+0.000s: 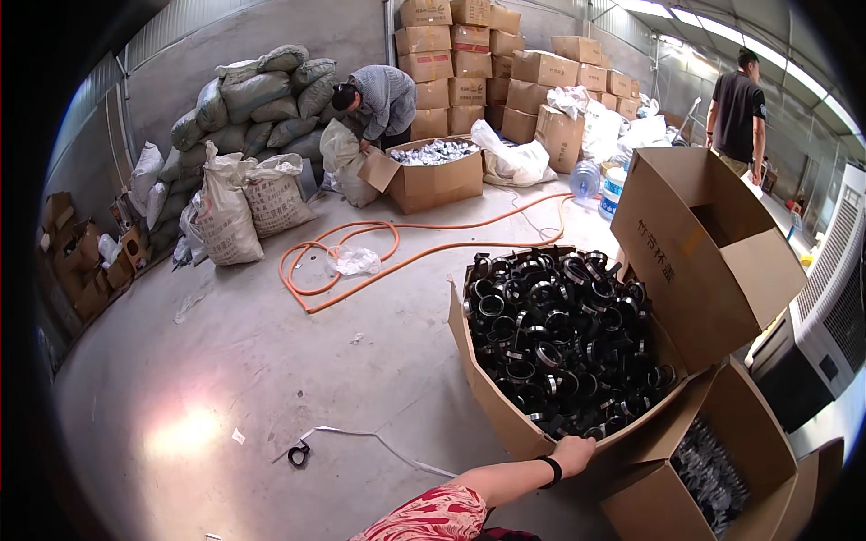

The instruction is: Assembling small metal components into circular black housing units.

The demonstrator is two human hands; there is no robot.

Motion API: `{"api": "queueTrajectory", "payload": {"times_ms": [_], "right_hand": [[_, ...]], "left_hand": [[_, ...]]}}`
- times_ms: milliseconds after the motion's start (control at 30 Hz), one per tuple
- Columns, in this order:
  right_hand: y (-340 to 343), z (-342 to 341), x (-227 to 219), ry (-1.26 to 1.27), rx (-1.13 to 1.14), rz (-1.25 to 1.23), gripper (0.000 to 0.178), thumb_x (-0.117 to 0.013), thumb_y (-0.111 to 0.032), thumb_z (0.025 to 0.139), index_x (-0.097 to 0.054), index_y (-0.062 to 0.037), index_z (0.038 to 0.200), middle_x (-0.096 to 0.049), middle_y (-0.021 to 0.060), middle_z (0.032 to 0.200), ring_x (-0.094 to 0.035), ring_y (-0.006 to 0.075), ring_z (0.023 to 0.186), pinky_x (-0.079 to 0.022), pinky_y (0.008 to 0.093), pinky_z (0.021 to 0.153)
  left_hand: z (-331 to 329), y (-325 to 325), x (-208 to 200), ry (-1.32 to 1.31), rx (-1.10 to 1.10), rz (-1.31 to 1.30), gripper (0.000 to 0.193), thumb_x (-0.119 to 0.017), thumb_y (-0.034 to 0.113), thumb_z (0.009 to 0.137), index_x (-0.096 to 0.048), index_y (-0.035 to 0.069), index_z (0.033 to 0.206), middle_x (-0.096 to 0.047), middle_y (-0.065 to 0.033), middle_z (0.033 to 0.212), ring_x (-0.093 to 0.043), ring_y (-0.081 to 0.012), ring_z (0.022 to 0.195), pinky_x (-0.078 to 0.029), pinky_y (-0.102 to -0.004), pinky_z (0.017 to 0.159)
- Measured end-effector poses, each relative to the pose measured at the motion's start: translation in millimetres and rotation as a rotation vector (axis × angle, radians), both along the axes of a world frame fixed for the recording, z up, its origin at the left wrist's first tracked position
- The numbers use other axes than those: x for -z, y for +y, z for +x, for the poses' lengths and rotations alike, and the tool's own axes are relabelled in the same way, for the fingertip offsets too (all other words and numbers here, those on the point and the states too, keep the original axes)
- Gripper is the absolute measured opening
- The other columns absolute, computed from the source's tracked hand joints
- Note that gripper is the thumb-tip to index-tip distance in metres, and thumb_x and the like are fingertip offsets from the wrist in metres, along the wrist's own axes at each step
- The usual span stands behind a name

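A patterned red sleeve and a bare forearm with a black wristband lead to my left hand (pixel 572 453). Its fingers curl over the near rim of a large open cardboard box (pixel 492 410). That box is filled with a heap of black round parts with silver rims (pixel 559 334), looking like cup lids with loops. Tall flaps of another open carton (pixel 690 257) rise against its right side. My right hand does not show.
An open carton of clear-wrapped silvery pieces (pixel 708 478) stands lower right, near an air cooler (pixel 830 298). An orange hose (pixel 433 245) and white strap (pixel 379 439) lie on the floor. One person (pixel 383 99) bends over a carton; another (pixel 738 113) stands far right.
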State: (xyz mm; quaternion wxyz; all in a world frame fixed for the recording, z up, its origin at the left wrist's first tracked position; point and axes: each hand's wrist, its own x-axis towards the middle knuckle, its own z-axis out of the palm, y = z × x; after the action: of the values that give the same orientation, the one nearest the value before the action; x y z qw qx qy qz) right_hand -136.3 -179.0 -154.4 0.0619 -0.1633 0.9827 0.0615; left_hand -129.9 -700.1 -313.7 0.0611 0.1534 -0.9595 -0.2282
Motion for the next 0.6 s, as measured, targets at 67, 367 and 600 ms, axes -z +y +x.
{"api": "queueTrajectory", "payload": {"times_ms": [67, 367, 600], "right_hand": [[-5, -1, -1, -0.016, 0.015, 0.008, 0.052, -0.064, -0.040, 0.075, -0.052, -0.0044, 0.112, -0.055, 0.0240, 0.107, -0.052, 0.0427, 0.100, -0.043, 0.0505, 0.086], [-5, 6, -9, -0.019, -0.014, -0.006, 0.049, -0.065, -0.037, 0.075, -0.053, -0.0042, 0.110, -0.056, 0.0229, 0.105, -0.053, 0.0421, 0.098, -0.044, 0.0502, 0.084], [-2, 7, 0, 0.074, -0.020, -0.013, 0.048, -0.066, -0.036, 0.075, -0.055, -0.0057, 0.110, -0.056, 0.0220, 0.104, -0.053, 0.0410, 0.099, -0.044, 0.0495, 0.085]], "left_hand": [[-2, -2, 0, -0.016, -0.012, 0.003, 0.016, -0.055, 0.005, 0.077, -0.057, -0.001, 0.092, -0.067, -0.0198, 0.079, -0.067, -0.0339, 0.078, -0.053, -0.0424, 0.068], [-28, -56, -15, -0.116, 0.179, 0.269, 0.046, -0.055, 0.043, 0.084, -0.068, -0.001, 0.087, -0.066, -0.0230, 0.087, -0.064, -0.0373, 0.087, -0.050, -0.0455, 0.076], [-42, -118, 12, -0.505, -0.134, 0.042, 0.038, -0.066, 0.027, 0.075, -0.068, 0.007, 0.107, -0.063, -0.0138, 0.116, -0.059, -0.0299, 0.110, -0.049, -0.0404, 0.089]]}}
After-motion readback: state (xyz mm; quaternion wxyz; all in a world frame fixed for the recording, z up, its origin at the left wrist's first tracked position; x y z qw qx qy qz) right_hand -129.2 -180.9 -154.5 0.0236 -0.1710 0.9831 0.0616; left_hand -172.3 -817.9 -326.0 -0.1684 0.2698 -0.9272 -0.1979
